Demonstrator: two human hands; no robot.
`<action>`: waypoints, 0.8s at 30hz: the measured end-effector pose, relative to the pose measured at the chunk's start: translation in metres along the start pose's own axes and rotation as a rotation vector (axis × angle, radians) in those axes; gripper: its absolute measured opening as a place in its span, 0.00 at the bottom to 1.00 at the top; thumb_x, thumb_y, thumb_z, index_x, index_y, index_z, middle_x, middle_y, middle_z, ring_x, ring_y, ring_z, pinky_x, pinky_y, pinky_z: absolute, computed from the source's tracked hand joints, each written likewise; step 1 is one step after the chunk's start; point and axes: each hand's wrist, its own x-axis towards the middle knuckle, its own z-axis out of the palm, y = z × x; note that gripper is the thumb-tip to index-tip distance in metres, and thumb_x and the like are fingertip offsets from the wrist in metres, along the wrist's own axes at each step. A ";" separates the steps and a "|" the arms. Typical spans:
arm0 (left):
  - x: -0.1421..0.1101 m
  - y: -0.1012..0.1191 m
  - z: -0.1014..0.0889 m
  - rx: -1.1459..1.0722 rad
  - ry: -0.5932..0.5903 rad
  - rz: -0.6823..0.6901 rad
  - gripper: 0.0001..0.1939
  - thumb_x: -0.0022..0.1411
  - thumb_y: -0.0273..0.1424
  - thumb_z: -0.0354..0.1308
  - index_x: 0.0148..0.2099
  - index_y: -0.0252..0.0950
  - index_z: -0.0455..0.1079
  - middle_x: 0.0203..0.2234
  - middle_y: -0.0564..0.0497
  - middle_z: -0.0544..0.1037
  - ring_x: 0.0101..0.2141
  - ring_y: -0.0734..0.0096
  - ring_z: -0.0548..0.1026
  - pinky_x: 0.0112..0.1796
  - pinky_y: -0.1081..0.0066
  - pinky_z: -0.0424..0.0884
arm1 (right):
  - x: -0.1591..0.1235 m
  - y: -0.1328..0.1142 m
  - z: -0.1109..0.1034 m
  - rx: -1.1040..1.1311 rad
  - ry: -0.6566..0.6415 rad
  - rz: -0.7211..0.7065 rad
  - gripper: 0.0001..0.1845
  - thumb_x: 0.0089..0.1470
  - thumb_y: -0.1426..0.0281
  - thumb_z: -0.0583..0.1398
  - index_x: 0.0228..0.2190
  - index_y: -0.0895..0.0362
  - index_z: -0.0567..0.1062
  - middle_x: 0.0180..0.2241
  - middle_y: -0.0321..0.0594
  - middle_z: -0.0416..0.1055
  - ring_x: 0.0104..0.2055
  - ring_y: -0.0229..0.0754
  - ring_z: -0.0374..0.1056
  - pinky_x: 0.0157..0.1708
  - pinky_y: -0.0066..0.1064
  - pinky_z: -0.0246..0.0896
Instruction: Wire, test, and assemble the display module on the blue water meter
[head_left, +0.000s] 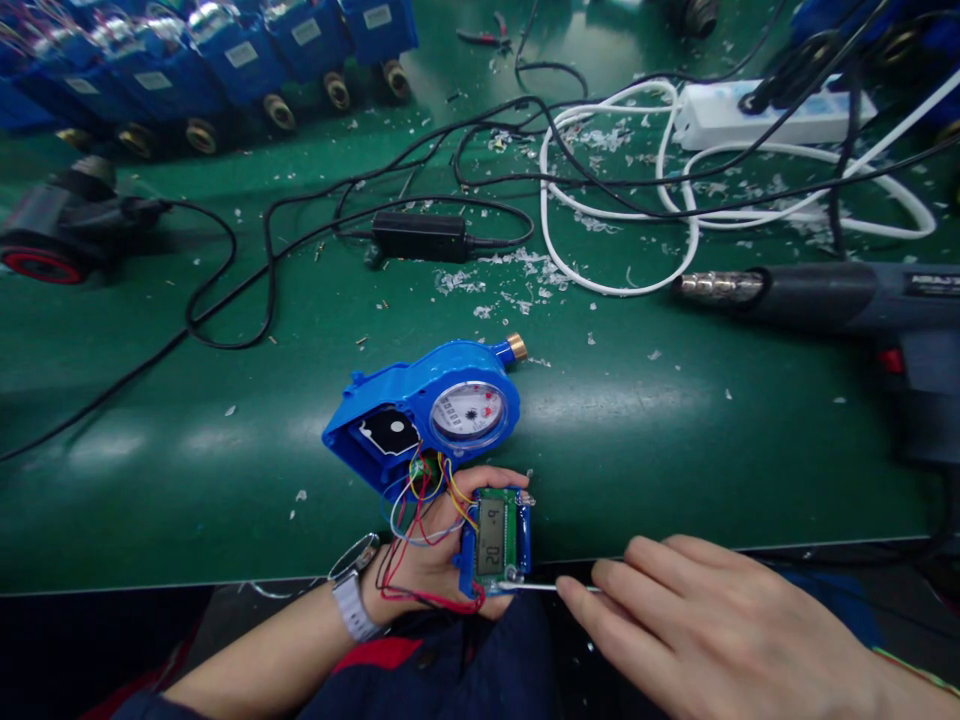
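Observation:
My left hand (424, 560) is wrapped round a small display board (512, 535) in a blue holder, with its LCD facing up. Red, black, yellow and blue wires (409, 535) run from the board to an open blue water meter (420, 385). The meter lies on the green table, its round dial up and its side compartment uncovered. My right hand (697, 620) pinches a thin whitish rod (541, 587). The rod's far end is at the board's near corner; whether it touches cannot be made out.
A heat gun (817, 295) lies at right, with a white power strip (765, 115) behind it. Cables, a black adapter (420, 237) and clear scraps cover the middle. Several blue meters (240, 55) line the back left. Red-handled pliers (487, 37) lie at the back.

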 end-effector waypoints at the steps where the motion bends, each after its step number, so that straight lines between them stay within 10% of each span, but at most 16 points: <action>1: 0.000 0.001 0.001 -0.018 0.009 -0.010 0.34 0.47 0.44 0.71 0.56 0.41 0.67 0.54 0.43 0.72 0.53 0.49 0.72 0.52 0.54 0.69 | -0.001 0.000 0.003 0.009 0.006 0.003 0.19 0.61 0.82 0.46 0.41 0.59 0.75 0.27 0.40 0.74 0.25 0.42 0.67 0.21 0.34 0.62; 13: 0.003 0.004 0.006 -0.168 0.030 -0.019 0.31 0.53 0.50 0.65 0.55 0.41 0.69 0.49 0.45 0.76 0.50 0.54 0.75 0.50 0.60 0.71 | -0.010 -0.008 0.039 0.179 0.120 0.104 0.21 0.67 0.77 0.43 0.44 0.59 0.75 0.33 0.43 0.77 0.30 0.42 0.70 0.27 0.33 0.64; 18: 0.001 0.000 0.004 0.053 0.000 0.066 0.40 0.43 0.41 0.74 0.58 0.43 0.65 0.53 0.42 0.72 0.51 0.50 0.74 0.51 0.56 0.71 | -0.011 -0.005 0.021 0.423 -0.168 0.223 0.28 0.55 0.82 0.52 0.56 0.54 0.69 0.40 0.39 0.76 0.41 0.42 0.73 0.43 0.32 0.70; 24: 0.003 0.005 0.004 0.104 -0.036 0.138 0.39 0.45 0.38 0.74 0.58 0.45 0.63 0.54 0.44 0.71 0.52 0.53 0.73 0.53 0.56 0.69 | -0.009 0.003 0.013 0.590 -0.322 0.230 0.36 0.55 0.84 0.51 0.62 0.44 0.62 0.34 0.31 0.75 0.30 0.36 0.72 0.32 0.22 0.65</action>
